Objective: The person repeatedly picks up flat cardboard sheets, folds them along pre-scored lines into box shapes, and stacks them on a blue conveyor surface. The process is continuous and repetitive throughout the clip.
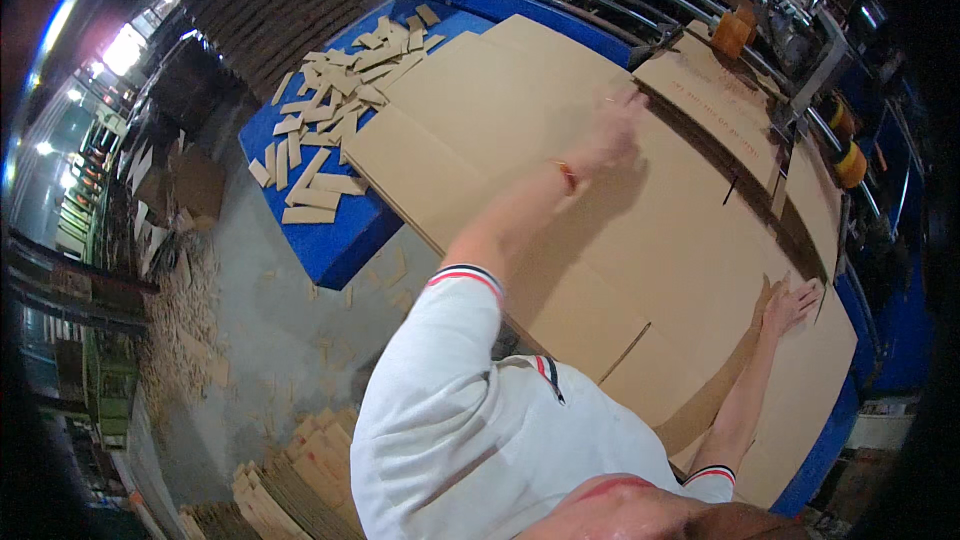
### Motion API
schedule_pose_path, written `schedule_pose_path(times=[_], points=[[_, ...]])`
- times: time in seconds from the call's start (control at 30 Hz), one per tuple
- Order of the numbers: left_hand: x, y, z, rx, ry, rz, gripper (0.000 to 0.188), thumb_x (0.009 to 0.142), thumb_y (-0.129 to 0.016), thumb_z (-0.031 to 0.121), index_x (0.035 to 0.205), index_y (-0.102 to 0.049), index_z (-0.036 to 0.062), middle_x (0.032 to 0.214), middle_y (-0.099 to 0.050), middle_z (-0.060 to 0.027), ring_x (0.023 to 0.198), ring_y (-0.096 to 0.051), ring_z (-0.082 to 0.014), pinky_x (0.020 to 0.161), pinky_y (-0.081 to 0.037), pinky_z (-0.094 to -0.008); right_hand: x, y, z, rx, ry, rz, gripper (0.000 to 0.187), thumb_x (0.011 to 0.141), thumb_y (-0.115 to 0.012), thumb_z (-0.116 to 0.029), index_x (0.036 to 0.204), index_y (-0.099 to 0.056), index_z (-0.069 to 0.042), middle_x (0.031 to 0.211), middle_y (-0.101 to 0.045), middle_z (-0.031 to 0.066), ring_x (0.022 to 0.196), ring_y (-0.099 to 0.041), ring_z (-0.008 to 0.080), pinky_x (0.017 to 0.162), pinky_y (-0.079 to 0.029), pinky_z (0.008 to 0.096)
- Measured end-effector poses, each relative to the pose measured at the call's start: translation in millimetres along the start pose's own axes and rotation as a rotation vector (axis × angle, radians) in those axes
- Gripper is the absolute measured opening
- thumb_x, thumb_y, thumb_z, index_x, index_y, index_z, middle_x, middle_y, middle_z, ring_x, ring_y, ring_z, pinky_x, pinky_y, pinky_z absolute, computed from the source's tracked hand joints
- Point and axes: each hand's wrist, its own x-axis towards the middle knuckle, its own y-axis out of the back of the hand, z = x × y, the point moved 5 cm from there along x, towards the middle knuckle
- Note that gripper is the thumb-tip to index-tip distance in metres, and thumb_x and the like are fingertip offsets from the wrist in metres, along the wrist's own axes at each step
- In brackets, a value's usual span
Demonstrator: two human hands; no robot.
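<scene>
A large brown cardboard sheet (690, 230), with slots and crease lines, lies across the blue machine table in front of me. My left hand (615, 130) is over its far part, close to the far edge; motion smears the fingers. My right hand (793, 305) rests on the sheet near its far right edge, fingers stretched out toward that edge. Just beyond the sheet, another cardboard piece (710, 100) with faint red printing lies under the machine's bar. A dark gap separates the two.
Many small cardboard offcuts (330, 100) are heaped on the blue table's left end (340, 250). Rollers and a metal shaft (825, 130) with orange collars stand at the far right. Scraps litter the grey floor (260, 310); stacked cardboard (300, 470) is at lower left.
</scene>
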Motion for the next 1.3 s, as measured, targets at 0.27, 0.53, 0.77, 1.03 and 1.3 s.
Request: schedule_pose_path(times=[0.27, 0.53, 0.77, 1.03, 1.3], points=[[-68.0, 132.1, -321.2, 0.540, 0.936, -0.274, 0.058, 0.089, -0.048, 0.044, 0.129, -0.048, 0.0019, 0.132, -0.050, -0.0179, 0.124, -0.046, -0.0307, 0.101, -0.037, -0.0440, 1.1, -2.7, 5.0, -0.159, 0.032, -0.118, 0.059, 0.094, -0.045, -0.044, 0.135, -0.043, -0.001, 0.144, -0.032, 0.0276, 0.133, -0.028, 0.0432, 0.110, -0.024, 0.0501], [-99.1, 164.9, -352.1, 0.462, 1.012, -0.169, 0.063, 0.080, -0.058, 0.057, 0.103, -0.065, -0.0009, 0.115, -0.060, -0.0210, 0.108, -0.057, -0.0334, 0.092, -0.045, -0.0421, -5.3, 17.4, 9.6, -0.118, 0.077, -0.080, 0.041, 0.092, -0.050, -0.023, 0.122, -0.052, 0.005, 0.138, -0.040, 0.0260, 0.128, -0.037, 0.0415, 0.107, -0.030, 0.0464], [-108.0, 182.6, -344.0, 0.466, 1.010, -0.048, 0.057, 0.077, -0.064, 0.055, 0.102, -0.067, 0.0037, 0.107, -0.063, -0.0171, 0.104, -0.058, -0.0323, 0.092, -0.045, -0.0424, -8.2, 28.0, 9.9, -0.052, 0.110, -0.061, 0.038, 0.091, -0.053, -0.020, 0.120, -0.053, 0.003, 0.133, -0.046, 0.0238, 0.125, -0.041, 0.0384, 0.106, -0.032, 0.0451], [-133.8, 186.1, -343.5, 0.430, 0.940, 0.088, 0.049, 0.076, -0.069, 0.047, 0.102, -0.067, 0.0059, 0.105, -0.064, -0.0145, 0.103, -0.057, -0.0305, 0.091, -0.042, -0.0405, -21.2, 30.9, 29.3, -0.103, 0.073, -0.098, 0.036, 0.090, -0.052, -0.018, 0.120, -0.054, 0.002, 0.130, -0.049, 0.0232, 0.124, -0.043, 0.0370, 0.105, -0.032, 0.0468], [-133.8, 192.0, -343.0, 0.482, 0.877, 0.143, 0.037, 0.073, -0.072, 0.042, 0.093, -0.068, 0.0112, 0.097, -0.064, -0.0082, 0.097, -0.058, -0.0257, 0.085, -0.042, -0.0398, -49.3, 60.7, 13.9, -0.168, 0.059, -0.088, 0.036, 0.088, -0.054, -0.018, 0.119, -0.055, 0.002, 0.129, -0.051, 0.0226, 0.123, -0.044, 0.0373, 0.105, -0.032, 0.0458]])
